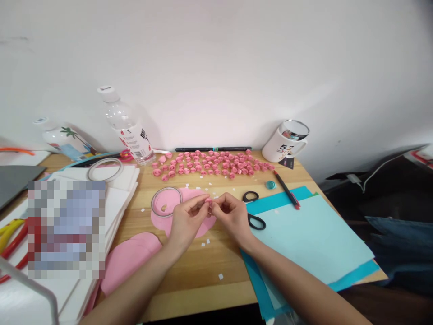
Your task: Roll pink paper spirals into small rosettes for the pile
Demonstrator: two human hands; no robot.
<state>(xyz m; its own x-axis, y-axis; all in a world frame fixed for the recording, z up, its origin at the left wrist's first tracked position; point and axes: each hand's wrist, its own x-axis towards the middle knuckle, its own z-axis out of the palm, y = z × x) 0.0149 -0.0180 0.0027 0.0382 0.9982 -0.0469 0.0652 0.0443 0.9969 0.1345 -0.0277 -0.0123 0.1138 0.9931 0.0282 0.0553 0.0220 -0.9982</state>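
A small pink paper roll (209, 201) is pinched between the fingertips of both hands, above the wooden table. My left hand (190, 216) grips it from the left, with thumb and fingers together. From the other side my right hand (232, 214) pinches it too; the fingers hide much of the roll. Beneath the hands lie pink paper circles (203, 228), with a roll of clear tape (179, 203) on them. Behind, many small pink paper rolls (209, 163) stand in rows. Black-handled scissors (257, 222) lie just right of my right hand.
Light blue sheets (314, 239) cover the right side, with a black pen (286, 187) at their top edge. A white mug (282, 142) and a clear bottle (130, 131) stand along the wall. White paper stacks (118, 203) and more pink circles (131, 257) lie left.
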